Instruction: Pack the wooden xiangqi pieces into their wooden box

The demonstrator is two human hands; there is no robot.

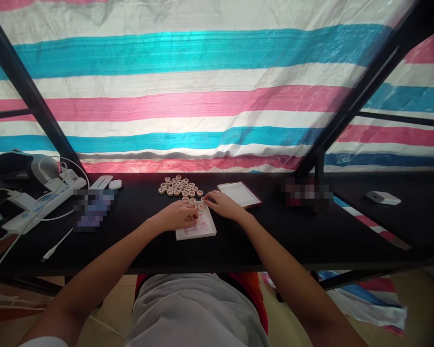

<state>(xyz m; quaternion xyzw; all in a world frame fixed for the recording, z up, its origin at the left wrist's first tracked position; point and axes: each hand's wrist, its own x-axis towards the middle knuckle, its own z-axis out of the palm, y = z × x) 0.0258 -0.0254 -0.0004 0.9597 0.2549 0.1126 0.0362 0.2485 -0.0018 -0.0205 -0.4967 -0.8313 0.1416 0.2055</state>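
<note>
Your left hand (174, 215) pinches a small round cream piece (194, 217) over the flat white pink-lined board (207, 228); your right hand (223, 203) is by its far right corner, grip hard to tell

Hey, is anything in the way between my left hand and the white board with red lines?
Nothing visible stands between them: your left hand is over the left part of the board, a round piece at its fingers. Your right hand is off to the side, by the far right corner.
</note>
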